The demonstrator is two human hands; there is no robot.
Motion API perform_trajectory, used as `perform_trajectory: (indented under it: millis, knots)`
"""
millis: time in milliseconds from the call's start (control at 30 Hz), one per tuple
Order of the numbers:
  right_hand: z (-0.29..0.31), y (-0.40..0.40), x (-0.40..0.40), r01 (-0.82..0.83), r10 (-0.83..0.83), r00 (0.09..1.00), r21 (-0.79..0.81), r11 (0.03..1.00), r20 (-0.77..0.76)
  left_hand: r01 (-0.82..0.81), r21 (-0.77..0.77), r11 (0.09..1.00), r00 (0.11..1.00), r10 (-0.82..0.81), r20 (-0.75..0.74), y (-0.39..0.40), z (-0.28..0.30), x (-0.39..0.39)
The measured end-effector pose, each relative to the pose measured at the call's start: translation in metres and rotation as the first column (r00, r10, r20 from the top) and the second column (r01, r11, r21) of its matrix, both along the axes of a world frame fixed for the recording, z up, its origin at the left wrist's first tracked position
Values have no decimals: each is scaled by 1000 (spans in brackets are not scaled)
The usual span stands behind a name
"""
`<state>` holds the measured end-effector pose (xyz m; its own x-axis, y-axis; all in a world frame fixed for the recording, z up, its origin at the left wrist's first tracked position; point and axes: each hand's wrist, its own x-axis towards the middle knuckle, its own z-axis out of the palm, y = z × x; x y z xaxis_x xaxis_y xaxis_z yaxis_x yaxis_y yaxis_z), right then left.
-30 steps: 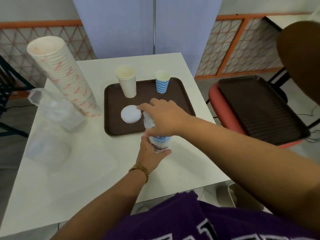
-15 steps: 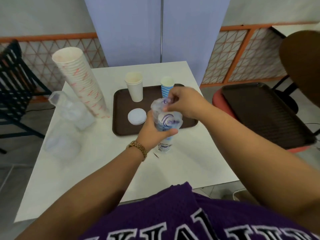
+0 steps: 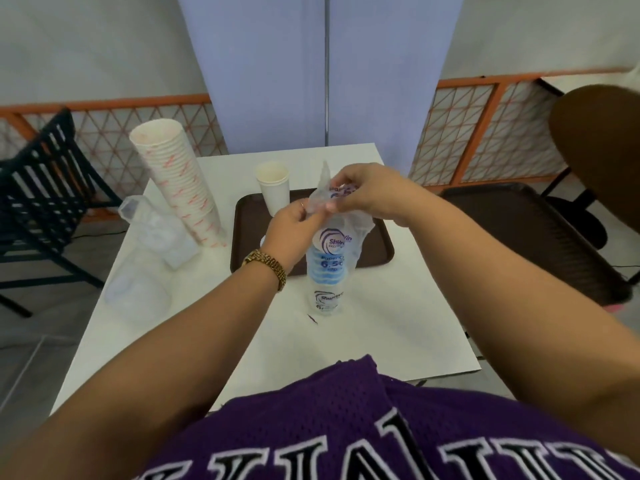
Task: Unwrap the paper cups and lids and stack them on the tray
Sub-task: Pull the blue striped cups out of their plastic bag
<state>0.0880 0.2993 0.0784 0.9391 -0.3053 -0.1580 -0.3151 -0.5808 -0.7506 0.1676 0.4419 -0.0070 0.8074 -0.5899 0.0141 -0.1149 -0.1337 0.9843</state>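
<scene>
A plastic-wrapped sleeve of blue paper cups (image 3: 327, 271) is standing upright on the white worktop (image 3: 381, 323), just in front of the brown tray (image 3: 242, 237). Both hands are working at its top: the left hand (image 3: 291, 225) is pinching the loose clear wrap, and the right hand (image 3: 367, 195) is pinching the same wrap beside it. On the tray's far edge a white paper cup (image 3: 275, 190) is standing. Left of the tray, a tall leaning stack of patterned cups (image 3: 180, 185) is resting on the worktop.
</scene>
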Motion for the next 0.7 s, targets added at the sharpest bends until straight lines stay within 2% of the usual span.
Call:
perform_trajectory:
  millis: [100, 167, 233, 300, 367, 433, 567, 700]
  knots:
    - [8, 2, 5, 57, -37, 994, -194, 979, 101, 27, -59, 998, 999, -29, -31, -4, 10, 1]
    - [17, 1, 6, 56, -29, 991, -210, 976, 131, 63, -138, 988, 994, -75, -81, -5, 17, 2]
    - [24, -1, 7, 39, -9, 990, -210, 977, 140, 116, -154, 981, 987, -131, -93, -4, 19, 5]
    - [30, -1, 7, 10, 19, 991, -215, 977, 135, 210, -52, 976, 974, -214, -78, 0, 10, 10]
    - [33, 0, 6, -21, 50, 990, -211, 977, 131, 275, 155, 949, 961, -268, -67, 4, -4, 7]
    - [34, 2, 6, -25, 54, 989, -203, 979, 137, 290, 279, 915, 955, -294, -29, 6, -19, -2]
    - [38, -2, 3, 29, 3, 978, -152, 988, 209, 210, 193, 958, 976, -217, 15, 5, -24, -12]
    - [46, -6, 0, 97, -72, 946, -64, 993, 315, 241, 180, 954, 967, -251, 34, 2, -17, -11]
